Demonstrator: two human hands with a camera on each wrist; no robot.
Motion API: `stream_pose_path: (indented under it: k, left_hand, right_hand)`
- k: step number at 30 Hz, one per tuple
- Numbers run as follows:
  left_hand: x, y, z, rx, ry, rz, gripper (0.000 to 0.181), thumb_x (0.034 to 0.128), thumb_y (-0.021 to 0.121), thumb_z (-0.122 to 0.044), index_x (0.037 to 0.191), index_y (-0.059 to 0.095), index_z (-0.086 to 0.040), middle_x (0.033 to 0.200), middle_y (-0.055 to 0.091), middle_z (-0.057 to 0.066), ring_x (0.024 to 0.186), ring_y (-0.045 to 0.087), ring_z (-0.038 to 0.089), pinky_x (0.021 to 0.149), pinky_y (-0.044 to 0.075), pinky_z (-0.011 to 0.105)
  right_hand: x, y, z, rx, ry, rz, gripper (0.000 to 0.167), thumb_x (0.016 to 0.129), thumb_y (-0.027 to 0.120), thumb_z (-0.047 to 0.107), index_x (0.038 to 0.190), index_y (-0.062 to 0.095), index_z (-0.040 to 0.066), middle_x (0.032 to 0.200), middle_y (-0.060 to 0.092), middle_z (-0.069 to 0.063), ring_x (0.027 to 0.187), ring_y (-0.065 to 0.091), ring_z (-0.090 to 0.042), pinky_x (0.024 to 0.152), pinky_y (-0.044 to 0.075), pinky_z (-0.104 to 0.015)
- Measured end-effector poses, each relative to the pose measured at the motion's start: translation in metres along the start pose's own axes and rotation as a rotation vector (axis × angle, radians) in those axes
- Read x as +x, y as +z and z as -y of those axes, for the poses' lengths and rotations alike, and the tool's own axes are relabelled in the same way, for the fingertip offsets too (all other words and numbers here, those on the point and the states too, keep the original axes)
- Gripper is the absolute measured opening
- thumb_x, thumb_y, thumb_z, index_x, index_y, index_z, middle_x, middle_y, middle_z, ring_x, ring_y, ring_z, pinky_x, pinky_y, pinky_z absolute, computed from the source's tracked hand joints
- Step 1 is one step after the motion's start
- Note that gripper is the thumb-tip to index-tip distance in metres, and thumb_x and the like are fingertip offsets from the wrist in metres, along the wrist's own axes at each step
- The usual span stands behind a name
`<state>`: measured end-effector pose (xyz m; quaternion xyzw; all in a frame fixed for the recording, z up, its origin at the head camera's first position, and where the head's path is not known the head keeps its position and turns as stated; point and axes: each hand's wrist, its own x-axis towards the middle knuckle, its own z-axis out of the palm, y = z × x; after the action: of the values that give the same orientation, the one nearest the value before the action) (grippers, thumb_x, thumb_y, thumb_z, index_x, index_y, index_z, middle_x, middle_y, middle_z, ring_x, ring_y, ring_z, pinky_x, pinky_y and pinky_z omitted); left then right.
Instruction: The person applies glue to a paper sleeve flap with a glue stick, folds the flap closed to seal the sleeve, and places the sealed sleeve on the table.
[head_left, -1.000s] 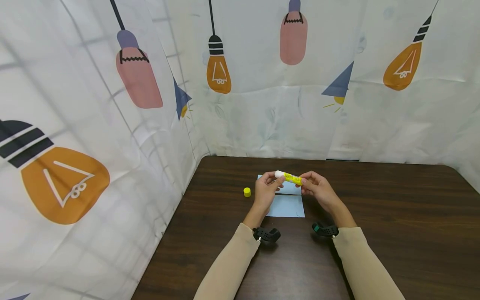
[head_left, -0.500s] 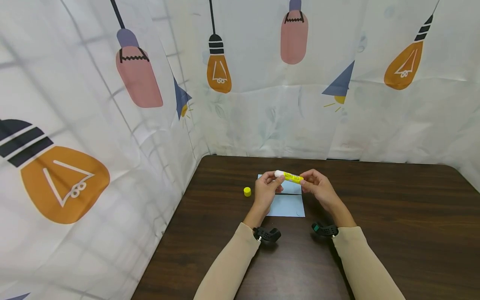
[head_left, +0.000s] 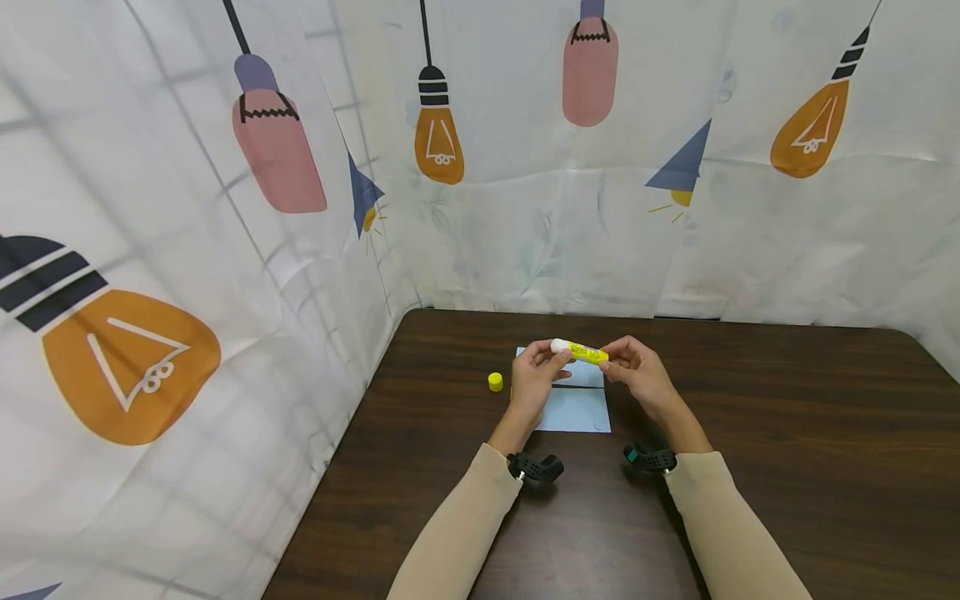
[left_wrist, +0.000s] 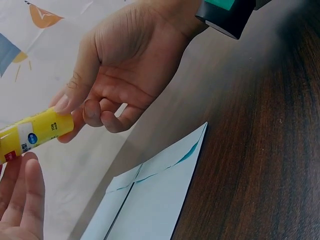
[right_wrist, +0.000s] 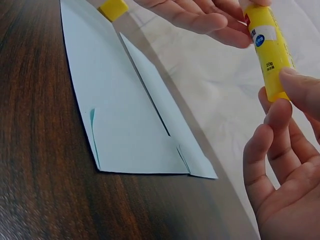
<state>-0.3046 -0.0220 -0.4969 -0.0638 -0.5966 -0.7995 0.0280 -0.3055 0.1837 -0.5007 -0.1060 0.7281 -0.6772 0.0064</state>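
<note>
A yellow glue stick [head_left: 585,352] with a white top end is held between both hands, above the table. My left hand [head_left: 531,383] grips it near the white end. The thumb and fingers of my right hand [head_left: 639,375] pinch its yellow bottom end, as the right wrist view also shows. Beneath the hands lies light blue paper [head_left: 573,410] with a dark slit or gap across it and thin green marks near one edge. The yellow cap [head_left: 496,382] stands on the table to the left of the paper, apart from the left hand.
The dark wood-grain table [head_left: 750,467] extends to both sides and toward the front. A white curtain [head_left: 510,242] printed with lamps and bulbs hangs behind it and along the left side. Each wrist wears a black strap [head_left: 534,468].
Both hands keep the glue stick in nearly the same place, with only a very slight shift. The paper and cap stay where they were; the head view has tilted a little.
</note>
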Motion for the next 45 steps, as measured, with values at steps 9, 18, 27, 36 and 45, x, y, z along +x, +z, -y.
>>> stream_pose_path:
  k: [9, 18, 27, 36, 45]
  left_hand:
    - [0.0002, 0.0013, -0.0001, 0.001, 0.007, -0.004, 0.027, 0.0935, 0.075, -0.012, 0.116, 0.066, 0.001, 0.107, 0.073, 0.011, 0.090, 0.074, 0.017, 0.075, 0.061, 0.026]
    - [0.0004, 0.0001, -0.0023, 0.011, 0.008, -0.005, 0.026, 0.0942, 0.074, -0.012, 0.116, 0.066, 0.001, 0.107, 0.073, 0.011, 0.090, 0.074, 0.016, 0.076, 0.061, 0.027]
    - [-0.0003, 0.0003, -0.0036, -0.001, 0.011, 0.002, 0.027, 0.0941, 0.074, -0.011, 0.117, 0.066, 0.001, 0.108, 0.072, 0.012, 0.089, 0.073, 0.014, 0.077, 0.061, 0.027]
    - [-0.0001, 0.0017, -0.0028, -0.004, 0.018, -0.009, 0.027, 0.0935, 0.075, -0.011, 0.116, 0.067, 0.000, 0.107, 0.072, 0.012, 0.089, 0.073, 0.015, 0.076, 0.061, 0.027]
    - [-0.0001, 0.0021, -0.0021, 0.003, 0.018, -0.033, 0.027, 0.0930, 0.076, -0.013, 0.116, 0.068, -0.001, 0.109, 0.073, 0.014, 0.090, 0.075, 0.016, 0.076, 0.061, 0.028]
  right_hand:
    - [0.0004, -0.0027, -0.0022, 0.028, 0.048, 0.026, 0.023, 0.099, 0.069, 0.013, 0.117, 0.058, 0.004, 0.102, 0.067, 0.003, 0.081, 0.065, -0.013, 0.078, 0.059, -0.023]
    - [0.0029, -0.0054, -0.0043, 0.066, 0.118, 0.093, 0.025, 0.106, 0.056, 0.035, 0.115, 0.060, 0.012, 0.095, 0.073, 0.001, 0.078, 0.068, -0.012, 0.079, 0.060, -0.028]
    - [0.0018, -0.0049, -0.0023, 0.075, 0.114, 0.097, 0.025, 0.104, 0.060, 0.032, 0.116, 0.058, 0.010, 0.094, 0.073, 0.004, 0.078, 0.066, -0.012, 0.078, 0.059, -0.027]
    - [0.0004, -0.0042, -0.0020, 0.071, 0.037, 0.047, 0.017, 0.103, 0.064, 0.022, 0.115, 0.061, 0.011, 0.095, 0.075, 0.004, 0.076, 0.064, -0.012, 0.074, 0.059, -0.023]
    - [0.0012, -0.0019, -0.0021, 0.035, -0.006, 0.023, 0.020, 0.100, 0.067, 0.015, 0.117, 0.060, 0.007, 0.097, 0.069, 0.007, 0.079, 0.064, -0.011, 0.075, 0.058, -0.023]
